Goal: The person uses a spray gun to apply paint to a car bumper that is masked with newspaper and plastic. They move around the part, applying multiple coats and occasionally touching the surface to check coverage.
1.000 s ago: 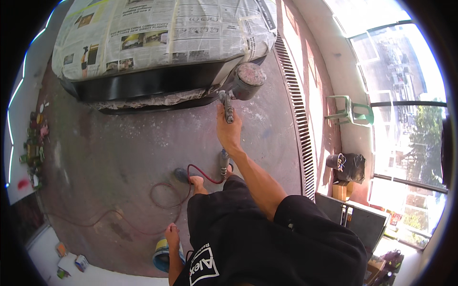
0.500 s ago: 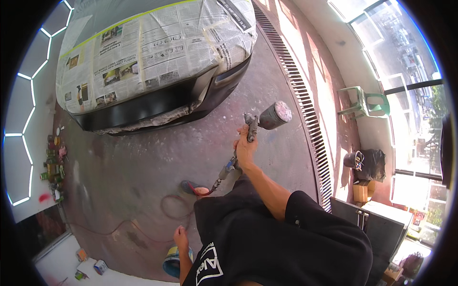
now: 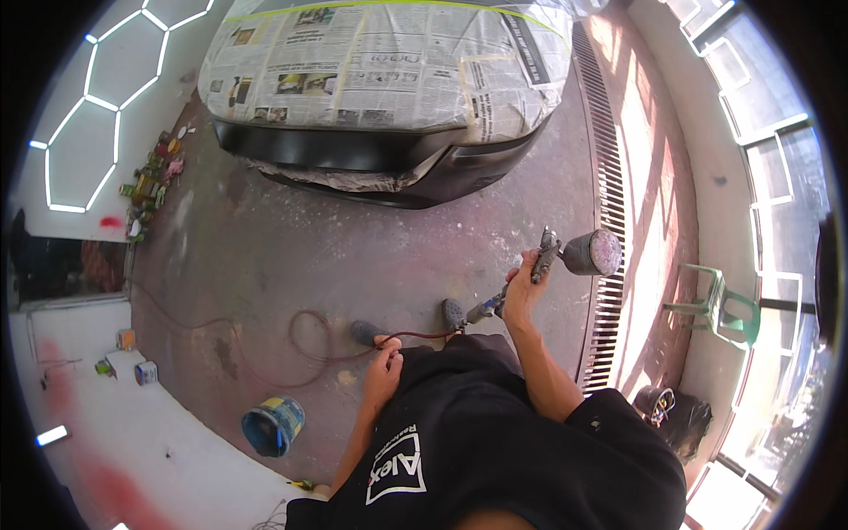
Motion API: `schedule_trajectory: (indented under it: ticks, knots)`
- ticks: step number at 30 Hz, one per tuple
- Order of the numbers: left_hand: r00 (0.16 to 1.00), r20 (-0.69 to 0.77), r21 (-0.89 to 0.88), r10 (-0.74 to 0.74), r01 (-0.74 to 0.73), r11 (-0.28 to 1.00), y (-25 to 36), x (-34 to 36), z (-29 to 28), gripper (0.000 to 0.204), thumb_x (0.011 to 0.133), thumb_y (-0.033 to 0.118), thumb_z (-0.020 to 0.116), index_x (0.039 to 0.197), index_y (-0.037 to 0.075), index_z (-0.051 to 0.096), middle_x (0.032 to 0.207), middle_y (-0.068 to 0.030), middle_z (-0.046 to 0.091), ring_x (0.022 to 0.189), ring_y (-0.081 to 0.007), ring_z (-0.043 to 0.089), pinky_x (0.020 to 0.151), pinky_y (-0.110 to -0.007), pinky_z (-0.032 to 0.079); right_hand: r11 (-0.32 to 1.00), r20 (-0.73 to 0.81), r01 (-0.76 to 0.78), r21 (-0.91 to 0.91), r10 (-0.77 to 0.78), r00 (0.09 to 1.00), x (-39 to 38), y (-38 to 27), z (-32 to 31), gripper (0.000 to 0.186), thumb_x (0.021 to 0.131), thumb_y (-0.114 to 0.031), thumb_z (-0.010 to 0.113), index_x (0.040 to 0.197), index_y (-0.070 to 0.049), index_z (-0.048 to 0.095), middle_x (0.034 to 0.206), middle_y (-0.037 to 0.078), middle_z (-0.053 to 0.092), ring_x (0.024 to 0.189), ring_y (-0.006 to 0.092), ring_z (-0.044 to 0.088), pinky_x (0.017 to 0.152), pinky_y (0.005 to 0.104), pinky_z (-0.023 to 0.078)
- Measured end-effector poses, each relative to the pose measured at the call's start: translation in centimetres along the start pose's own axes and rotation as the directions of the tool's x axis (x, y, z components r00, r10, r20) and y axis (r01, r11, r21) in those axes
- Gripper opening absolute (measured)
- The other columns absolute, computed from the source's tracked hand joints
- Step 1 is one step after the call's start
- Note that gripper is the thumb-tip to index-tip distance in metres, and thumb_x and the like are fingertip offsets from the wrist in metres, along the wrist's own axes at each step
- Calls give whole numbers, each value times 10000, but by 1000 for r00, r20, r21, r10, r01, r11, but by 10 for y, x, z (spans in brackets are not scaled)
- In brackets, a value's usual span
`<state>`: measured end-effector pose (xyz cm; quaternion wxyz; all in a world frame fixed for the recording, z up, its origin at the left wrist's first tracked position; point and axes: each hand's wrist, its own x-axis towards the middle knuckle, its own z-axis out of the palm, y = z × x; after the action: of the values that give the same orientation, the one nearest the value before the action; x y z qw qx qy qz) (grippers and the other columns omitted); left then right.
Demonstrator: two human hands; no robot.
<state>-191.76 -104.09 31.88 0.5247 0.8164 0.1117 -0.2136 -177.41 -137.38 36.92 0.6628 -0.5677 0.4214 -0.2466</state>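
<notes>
Right grip wraps around a spray gun, its long axis pointing ahead, cup rightward.

The right forearm slants toward eleven o'clock, bent at the elbow, with the right hand wrapped in a grip out ahead of the torso. The left forearm points to one o'clock, its left hand loosely half-curled.

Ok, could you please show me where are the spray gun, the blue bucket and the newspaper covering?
Spray gun [image 3: 546, 252]: head view, on its metal body.
Blue bucket [image 3: 288, 412]: head view, on its outer side wall.
Newspaper covering [image 3: 380, 75]: head view, near its middle.
</notes>
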Motion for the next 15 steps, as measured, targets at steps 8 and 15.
schedule_trajectory:
  ticks: [8, 15]
  knots:
    - [922, -324, -16, -213, 219, 975, -93, -64, -41, 418, 1081, 290, 645, 1374, 1, 715, 1219, -227, 789, 1072, -348, 776, 955, -429, 597, 992, 352, 21, -124, 24, 936, -20, 39, 33, 480, 1131, -519, 656, 1146, -39, 661, 900, 35, 628, 609, 93, 523, 538, 290, 400]
    - [818, -389, -106, -424, 417, 903, -181, -139, -33, 400, 1079, 282, 629, 1316, -20, 742, 1218, -242, 794, 1092, -366, 780, 964, -439, 597, 988, 458, -44, -146, 107, 882, -84, 24, 110, 524, 1134, -526, 642, 1125, -2, 669, 865, 42, 626, 543, 103, 505, 507, 297, 427]
